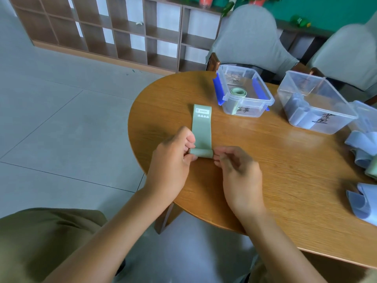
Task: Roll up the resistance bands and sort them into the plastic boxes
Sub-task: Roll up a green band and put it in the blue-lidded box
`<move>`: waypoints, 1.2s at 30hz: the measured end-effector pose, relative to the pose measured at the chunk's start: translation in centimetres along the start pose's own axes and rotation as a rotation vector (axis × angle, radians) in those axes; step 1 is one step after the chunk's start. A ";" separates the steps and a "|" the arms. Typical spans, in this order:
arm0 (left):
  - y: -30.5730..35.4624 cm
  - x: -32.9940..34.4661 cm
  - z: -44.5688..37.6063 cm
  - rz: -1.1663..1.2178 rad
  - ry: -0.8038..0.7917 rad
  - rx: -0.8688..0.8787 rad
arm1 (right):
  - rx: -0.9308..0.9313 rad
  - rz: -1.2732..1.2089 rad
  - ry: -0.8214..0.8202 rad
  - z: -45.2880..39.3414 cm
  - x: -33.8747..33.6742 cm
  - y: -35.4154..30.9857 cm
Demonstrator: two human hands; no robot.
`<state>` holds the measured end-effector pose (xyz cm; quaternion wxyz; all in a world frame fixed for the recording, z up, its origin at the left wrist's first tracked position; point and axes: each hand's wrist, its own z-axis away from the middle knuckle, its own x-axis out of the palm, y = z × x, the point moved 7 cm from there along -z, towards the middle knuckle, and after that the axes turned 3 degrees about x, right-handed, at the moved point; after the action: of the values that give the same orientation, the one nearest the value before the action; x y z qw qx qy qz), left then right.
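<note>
Rolling the green band
Our left hand and right hand pinch the roll's ends; next we roll farther.

Both hands, left hand and right hand, pinching a half-rolled green resistance band near the bench left edge

Between the left hand and the right hand lies a pale sage-green resistance band with white print at its far end. Under the hands, the table is warm brown woodgrain. Beyond the hands a clear plastic box has blue clips and black handwriting. Right of the right hand lie light blue bands.
</note>
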<state>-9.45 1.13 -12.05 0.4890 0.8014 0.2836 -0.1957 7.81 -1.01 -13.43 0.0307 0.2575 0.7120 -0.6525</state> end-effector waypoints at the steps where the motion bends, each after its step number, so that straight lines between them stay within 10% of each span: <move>1: 0.1 0.0 0.3 0.001 0.000 0.001 | -0.001 -0.008 0.008 0.8 0.0 -0.1; 23: -0.3 -1.1 2.6 0.327 0.128 -0.303 | -0.106 0.074 -0.027 4.2 0.7 -1.3; 36: 1.5 -1.0 2.9 0.042 0.109 -0.092 | -0.247 0.280 -0.026 4.4 1.5 -2.0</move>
<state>-9.35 -2.31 -11.73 0.5132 0.7934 0.3014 -0.1281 4.39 -4.72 -12.86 0.1619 0.3399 0.7434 -0.5529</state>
